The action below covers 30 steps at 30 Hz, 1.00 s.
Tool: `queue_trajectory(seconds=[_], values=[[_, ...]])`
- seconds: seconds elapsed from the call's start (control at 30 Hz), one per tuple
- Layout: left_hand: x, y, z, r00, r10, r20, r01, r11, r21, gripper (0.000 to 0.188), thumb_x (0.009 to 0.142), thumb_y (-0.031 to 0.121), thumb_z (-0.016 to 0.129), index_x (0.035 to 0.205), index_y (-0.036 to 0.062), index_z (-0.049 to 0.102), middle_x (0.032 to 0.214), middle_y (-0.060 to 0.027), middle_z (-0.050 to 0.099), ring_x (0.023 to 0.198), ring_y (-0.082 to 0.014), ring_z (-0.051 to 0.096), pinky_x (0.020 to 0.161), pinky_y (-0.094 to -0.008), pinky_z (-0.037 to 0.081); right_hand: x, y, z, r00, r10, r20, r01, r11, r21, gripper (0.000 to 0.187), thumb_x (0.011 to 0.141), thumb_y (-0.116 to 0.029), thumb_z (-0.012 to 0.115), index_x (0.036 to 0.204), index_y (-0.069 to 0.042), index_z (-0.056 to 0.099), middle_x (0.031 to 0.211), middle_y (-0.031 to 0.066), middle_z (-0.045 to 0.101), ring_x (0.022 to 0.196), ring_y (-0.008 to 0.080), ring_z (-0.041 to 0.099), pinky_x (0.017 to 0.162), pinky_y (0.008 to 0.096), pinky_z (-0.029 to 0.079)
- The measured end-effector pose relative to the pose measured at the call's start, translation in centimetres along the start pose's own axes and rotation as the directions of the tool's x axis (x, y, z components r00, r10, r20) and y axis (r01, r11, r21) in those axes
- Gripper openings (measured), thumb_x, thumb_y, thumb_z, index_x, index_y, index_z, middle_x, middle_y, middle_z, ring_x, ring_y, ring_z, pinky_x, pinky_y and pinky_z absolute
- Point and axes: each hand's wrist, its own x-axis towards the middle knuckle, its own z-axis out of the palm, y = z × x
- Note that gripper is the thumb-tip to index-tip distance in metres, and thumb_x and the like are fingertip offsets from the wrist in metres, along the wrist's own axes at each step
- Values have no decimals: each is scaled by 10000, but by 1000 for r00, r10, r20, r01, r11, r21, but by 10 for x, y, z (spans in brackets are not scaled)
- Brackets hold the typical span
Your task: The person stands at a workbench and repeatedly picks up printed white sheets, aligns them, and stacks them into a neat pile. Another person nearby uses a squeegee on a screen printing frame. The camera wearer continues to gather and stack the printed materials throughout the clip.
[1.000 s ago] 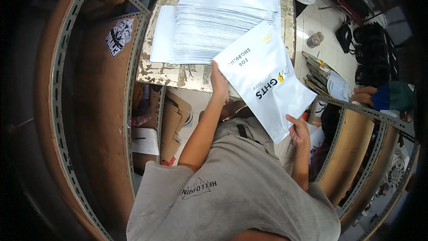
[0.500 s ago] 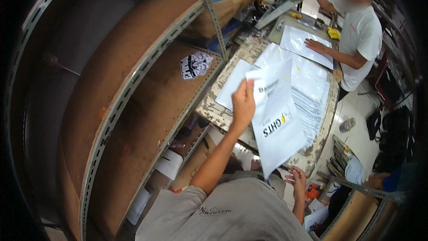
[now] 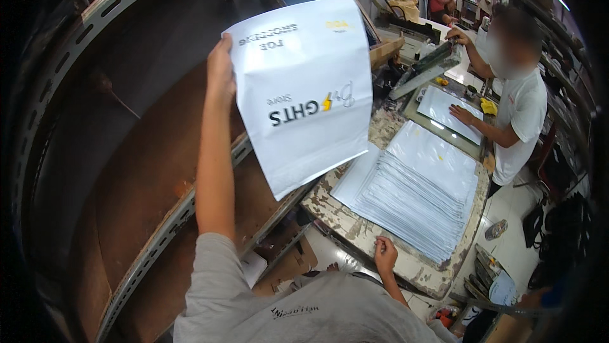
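My left hand (image 3: 221, 70), raised at the left, pinches the left edge of a white printed plastic bag (image 3: 311, 140). The bag hangs in front of the shelves, with black and yellow print facing me upside down. It partly covers the table's far left side. My right hand (image 3: 384, 257) is lower, close to the near edge of the worn table (image 3: 330, 206), with curled fingers and nothing visible in them. A fanned stack of similar white bags (image 3: 412, 200) lies on the table, just beyond this hand.
Metal-framed shelves (image 3: 219, 184) with brown boards fill the left. Across the table, a person in a white shirt (image 3: 523, 105) lifts a framed screen (image 3: 431, 67) with one hand and presses a white sheet (image 3: 444, 109) with the other. A bottle (image 3: 496, 229) stands on the tiled floor.
My left hand has carried the bag up and left, away from the stack, turning its printed face toward me. My right hand has moved up to the table's near edge, fingers now curled.
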Motion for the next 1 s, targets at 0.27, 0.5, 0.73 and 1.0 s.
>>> queue_trajectory(seconds=[0.27, 0.5, 0.73, 1.0], values=[[141, -36, -184, 947, -14, -321, 94, 967, 236, 396, 995, 240, 377, 1198, -59, 538, 1161, -206, 607, 1001, -302, 617, 913, -385, 502, 1, -2, 12, 981, -134, -142, 108, 978, -176, 106, 866, -27, 580, 892, -21, 682, 769, 94, 638, 569, 164, 553, 556, 279, 450], [150, -83, -231, 899, -9, -437, 204, 893, 402, 489, 984, 323, 396, 1262, -70, 481, 1255, -233, 531, 1109, -322, 548, 975, -406, 445, 3, -9, 13, 977, -78, -199, 38, 979, -199, 104, 861, -14, 582, 897, -12, 680, 753, 103, 644, 582, 156, 573, 554, 288, 460], [146, -85, -251, 849, 44, -526, 262, 829, 493, 601, 973, 405, 415, 1326, -82, 423, 1349, -259, 456, 1218, -341, 479, 1038, -426, 387, 5, -2, 17, 984, -27, -175, -5, 984, -177, 106, 858, -17, 586, 915, -9, 675, 772, 103, 650, 605, 156, 581, 575, 289, 464], [81, -41, -247, 923, 222, -314, 231, 330, 915, 790, 946, 534, 443, 1403, -102, 337, 1465, -287, 341, 1359, -367, 362, 1116, -446, 308, 1, -5, 15, 991, 0, -132, -34, 967, -253, 113, 849, -26, 577, 919, -24, 666, 787, 102, 628, 612, 174, 576, 587, 294, 458]])
